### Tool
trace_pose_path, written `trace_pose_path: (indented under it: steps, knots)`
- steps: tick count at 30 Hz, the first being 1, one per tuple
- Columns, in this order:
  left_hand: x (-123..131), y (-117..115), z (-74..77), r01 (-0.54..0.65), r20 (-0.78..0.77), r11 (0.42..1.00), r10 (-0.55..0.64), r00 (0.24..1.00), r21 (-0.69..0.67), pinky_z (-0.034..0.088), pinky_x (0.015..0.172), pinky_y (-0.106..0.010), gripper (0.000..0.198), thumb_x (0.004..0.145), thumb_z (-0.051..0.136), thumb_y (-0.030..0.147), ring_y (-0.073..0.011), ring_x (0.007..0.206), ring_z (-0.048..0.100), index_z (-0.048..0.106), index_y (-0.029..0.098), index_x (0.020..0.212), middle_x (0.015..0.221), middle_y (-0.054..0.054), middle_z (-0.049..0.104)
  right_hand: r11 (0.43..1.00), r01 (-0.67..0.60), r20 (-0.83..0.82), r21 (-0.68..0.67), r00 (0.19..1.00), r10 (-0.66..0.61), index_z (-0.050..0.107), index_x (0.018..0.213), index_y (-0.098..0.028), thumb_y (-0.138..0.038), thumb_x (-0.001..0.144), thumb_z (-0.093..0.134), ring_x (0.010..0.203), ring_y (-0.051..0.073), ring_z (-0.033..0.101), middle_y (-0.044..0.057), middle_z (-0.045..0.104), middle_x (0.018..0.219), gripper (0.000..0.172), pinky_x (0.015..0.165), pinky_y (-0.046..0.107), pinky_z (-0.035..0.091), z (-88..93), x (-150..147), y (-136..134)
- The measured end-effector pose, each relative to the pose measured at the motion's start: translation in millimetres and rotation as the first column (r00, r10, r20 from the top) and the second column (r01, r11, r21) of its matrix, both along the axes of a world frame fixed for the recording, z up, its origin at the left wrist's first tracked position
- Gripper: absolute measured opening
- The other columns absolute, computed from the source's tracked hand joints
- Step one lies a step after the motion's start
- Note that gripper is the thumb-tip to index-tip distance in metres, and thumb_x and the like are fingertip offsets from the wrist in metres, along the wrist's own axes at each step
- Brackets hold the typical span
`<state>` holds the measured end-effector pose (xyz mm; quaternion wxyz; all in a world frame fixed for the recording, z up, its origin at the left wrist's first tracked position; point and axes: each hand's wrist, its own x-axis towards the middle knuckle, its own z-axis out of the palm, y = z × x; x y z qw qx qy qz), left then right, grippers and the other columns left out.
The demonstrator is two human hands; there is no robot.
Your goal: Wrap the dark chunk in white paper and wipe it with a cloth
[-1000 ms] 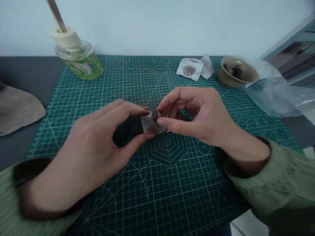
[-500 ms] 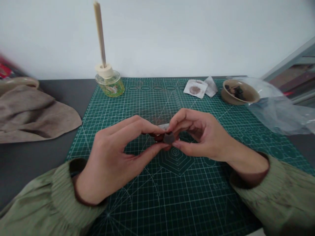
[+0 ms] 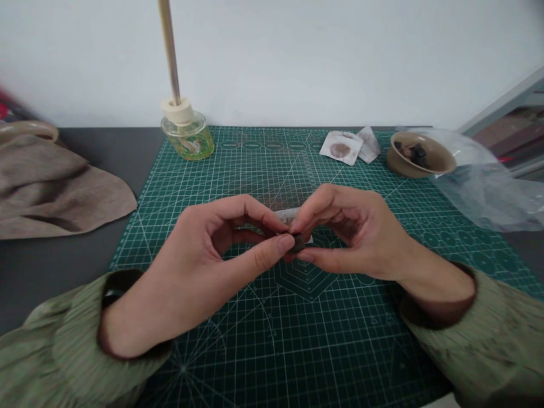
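Note:
A small dark brown lump (image 3: 300, 244) is pinched between the fingertips of both hands, over the middle of the green cutting mat. My left hand (image 3: 216, 255) has its thumb across the lump's left side, with the fingers curled behind. From the right, my right hand (image 3: 361, 235) grips it between thumb and forefinger. Much of the lump is hidden by the fingertips. A white paper piece (image 3: 288, 214) lies on the mat just beyond the fingers, partly covered by them.
The green cutting mat (image 3: 323, 351) covers most of the dark table. A reed diffuser bottle (image 3: 189, 136) stands back left, near a brown cloth (image 3: 63, 187). Stained white packets (image 3: 341, 147), a tan bowl (image 3: 403, 165) with dark pieces and a clear plastic bag (image 3: 488, 192) are back right.
My left thumb has moved up onto the lump, covering more of it. The left-hand fingers are more curled. The view has shifted slightly.

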<state>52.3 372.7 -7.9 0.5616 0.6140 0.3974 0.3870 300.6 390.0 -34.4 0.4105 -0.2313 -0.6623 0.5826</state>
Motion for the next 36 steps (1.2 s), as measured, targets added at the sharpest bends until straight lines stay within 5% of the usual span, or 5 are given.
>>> trace_pose_path:
  steps: [10, 18, 25, 36]
  knots:
    - [-1.4, 4.5, 1.9, 0.114, 0.195, 0.962, -0.066, 0.979, -0.247, 0.068, 0.079, -0.010, 0.026, 0.076, 0.100, 0.004, -0.0109, 0.085, 0.085, 0.093, 0.025, 0.090, 0.095, 0.003, 0.088, 0.998, -0.043, -0.077, -0.046, 0.996, 0.040, 0.088, 0.113, -0.023, 0.009, 0.081, 0.095, 0.092, 0.010, 0.086, -0.004, 0.091, 0.102, 0.046, 0.089, 0.019, 0.070, 2.3, -1.3, -0.1]
    - [-0.2, 3.5, 1.9, 0.108, 0.204, 0.970, -0.064, 0.977, -0.215, 0.071, 0.080, -0.013, 0.029, 0.073, 0.100, 0.000, -0.0138, 0.091, 0.086, 0.093, 0.023, 0.090, 0.094, 0.002, 0.087, 0.996, -0.050, -0.087, -0.073, 0.995, 0.043, 0.088, 0.111, -0.023, 0.010, 0.080, 0.095, 0.092, 0.011, 0.088, -0.004, 0.092, 0.102, 0.046, 0.089, 0.018, 0.071, 4.3, -0.9, -1.9]
    - [-0.4, 3.1, 3.5, 0.100, 0.173, 0.962, -0.057, 0.983, -0.256, 0.066, 0.068, -0.010, 0.018, 0.080, 0.099, 0.009, -0.0120, 0.077, 0.084, 0.092, 0.024, 0.087, 0.087, 0.002, 0.089, 0.997, -0.057, -0.076, -0.059, 0.996, 0.052, 0.087, 0.110, -0.023, 0.007, 0.081, 0.097, 0.090, 0.013, 0.089, -0.002, 0.091, 0.100, 0.043, 0.088, 0.022, 0.073, 4.5, -2.0, -1.0]
    - [0.7, 1.6, 0.8, 0.098, 0.181, 0.978, -0.064, 0.981, -0.185, 0.072, 0.079, -0.013, 0.030, 0.073, 0.098, -0.002, -0.0138, 0.088, 0.086, 0.092, 0.023, 0.089, 0.094, 0.001, 0.090, 0.995, -0.075, -0.095, -0.072, 0.993, 0.068, 0.090, 0.113, -0.023, 0.009, 0.078, 0.098, 0.091, 0.013, 0.088, -0.002, 0.091, 0.102, 0.048, 0.089, 0.021, 0.073, 2.5, 0.0, 0.7]
